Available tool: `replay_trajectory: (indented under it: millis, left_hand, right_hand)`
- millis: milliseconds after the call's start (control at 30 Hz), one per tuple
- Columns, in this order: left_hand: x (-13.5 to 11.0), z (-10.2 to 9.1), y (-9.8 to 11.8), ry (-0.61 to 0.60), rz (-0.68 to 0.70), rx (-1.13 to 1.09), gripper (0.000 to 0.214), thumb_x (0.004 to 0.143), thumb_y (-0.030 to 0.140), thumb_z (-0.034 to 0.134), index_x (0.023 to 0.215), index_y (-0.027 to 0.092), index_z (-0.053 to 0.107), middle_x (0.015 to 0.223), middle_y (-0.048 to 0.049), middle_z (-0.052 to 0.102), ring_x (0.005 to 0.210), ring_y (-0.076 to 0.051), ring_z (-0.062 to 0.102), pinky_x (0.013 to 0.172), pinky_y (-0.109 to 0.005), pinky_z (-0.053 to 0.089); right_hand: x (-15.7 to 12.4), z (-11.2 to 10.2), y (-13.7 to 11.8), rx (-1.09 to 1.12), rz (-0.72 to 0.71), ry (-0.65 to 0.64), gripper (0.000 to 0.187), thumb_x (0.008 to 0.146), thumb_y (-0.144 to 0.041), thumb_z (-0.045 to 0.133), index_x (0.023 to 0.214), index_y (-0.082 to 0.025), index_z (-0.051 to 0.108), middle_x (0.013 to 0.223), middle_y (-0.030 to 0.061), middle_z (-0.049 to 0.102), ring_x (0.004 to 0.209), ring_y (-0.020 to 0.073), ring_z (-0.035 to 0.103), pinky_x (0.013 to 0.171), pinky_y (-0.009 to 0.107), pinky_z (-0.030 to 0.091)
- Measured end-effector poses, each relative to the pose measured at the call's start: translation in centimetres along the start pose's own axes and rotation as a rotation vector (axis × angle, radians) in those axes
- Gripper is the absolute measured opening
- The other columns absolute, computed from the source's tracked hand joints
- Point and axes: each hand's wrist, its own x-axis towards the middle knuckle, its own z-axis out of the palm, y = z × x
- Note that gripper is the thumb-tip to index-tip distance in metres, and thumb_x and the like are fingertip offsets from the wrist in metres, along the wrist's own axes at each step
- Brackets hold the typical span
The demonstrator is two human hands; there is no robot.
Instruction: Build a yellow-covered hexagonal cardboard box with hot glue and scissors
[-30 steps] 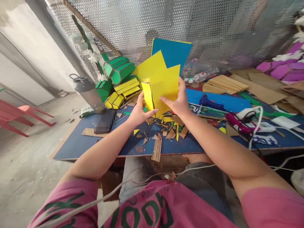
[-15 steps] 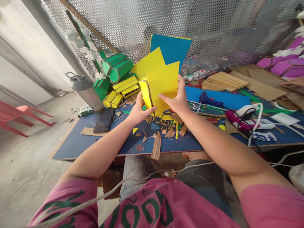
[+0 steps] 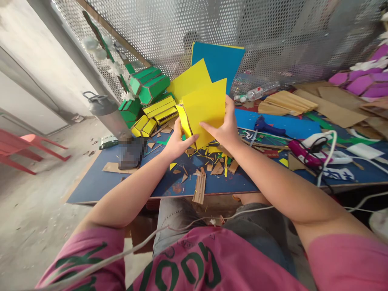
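Observation:
My left hand (image 3: 178,142) grips a yellow-covered cardboard piece (image 3: 184,120) from below, thumb on its front edge. My right hand (image 3: 226,127) pinches a yellow paper sheet (image 3: 204,110) and presses it against that cardboard piece, fingers spread over the sheet's lower part. Both are held up above the blue table (image 3: 100,182). Behind them stand a second yellow sheet (image 3: 189,79) and a blue sheet (image 3: 220,60). Yellow and cardboard scraps (image 3: 209,163) lie on the table under my hands.
Green and yellow cardboard blocks (image 3: 150,97) pile at the back left beside a grey shaker bottle (image 3: 104,111). A blue glue gun (image 3: 265,125), a pink tool (image 3: 303,153) with white cables, cardboard sheets (image 3: 333,107) and purple pieces (image 3: 360,83) fill the right. A perforated metal screen (image 3: 273,32) backs the table.
The yellow sheet has been pressed closer over the cardboard piece, covering more of it. Both hands kept their grip and barely shifted.

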Motion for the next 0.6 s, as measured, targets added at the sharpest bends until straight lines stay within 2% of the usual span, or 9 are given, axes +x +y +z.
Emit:
replay_trajectory:
  millis: [133,267,433,600]
  left_hand:
    - [0.2,-0.4,-0.6,0.020,0.034,0.087,0.106,0.092,0.071,0.085,0.172,0.030,0.030,0.174,-0.0155,0.054,0.163,-0.042,0.054,0.138,-0.069,0.041]
    - [0.3,-0.6,-0.8,0.027,0.067,0.142,0.106,0.092,0.073,0.083,0.172,0.030,0.028,0.174,-0.0162,0.052,0.164,-0.042,0.052,0.139,-0.068,0.040]
    - [0.1,-0.4,0.3,0.048,0.092,0.182,0.109,0.091,0.070,0.085,0.172,0.027,0.026,0.175,-0.0185,0.050,0.165,-0.041,0.050,0.140,-0.061,0.040]
    - [-0.3,-0.2,1.5,0.084,0.070,0.204,0.108,0.094,0.063,0.085,0.176,0.028,0.023,0.176,-0.0176,0.048,0.168,-0.042,0.044,0.140,-0.061,0.039]
  right_hand:
    - [-0.1,0.1,-0.1,0.000,-0.018,0.002,0.130,0.088,-0.068,0.092,0.184,-0.041,0.010,0.190,0.0108,0.030,0.181,0.0417,0.024,0.145,0.076,0.026]
    - [-0.2,0.0,0.1,-0.036,-0.034,-0.003,0.130,0.088,-0.073,0.089,0.185,-0.039,0.008,0.191,0.0116,0.029,0.180,0.0417,0.024,0.146,0.075,0.025]
    - [-0.3,-0.2,0.0,-0.099,-0.073,0.003,0.144,0.080,-0.087,0.087,0.184,-0.035,0.002,0.192,0.0152,0.022,0.180,0.0460,0.020,0.146,0.076,0.018]
    - [-0.2,-0.4,-0.4,-0.085,-0.018,-0.002,0.151,0.072,-0.092,0.089,0.184,-0.037,0.003,0.191,0.0149,0.023,0.180,0.0491,0.018,0.146,0.078,0.014]
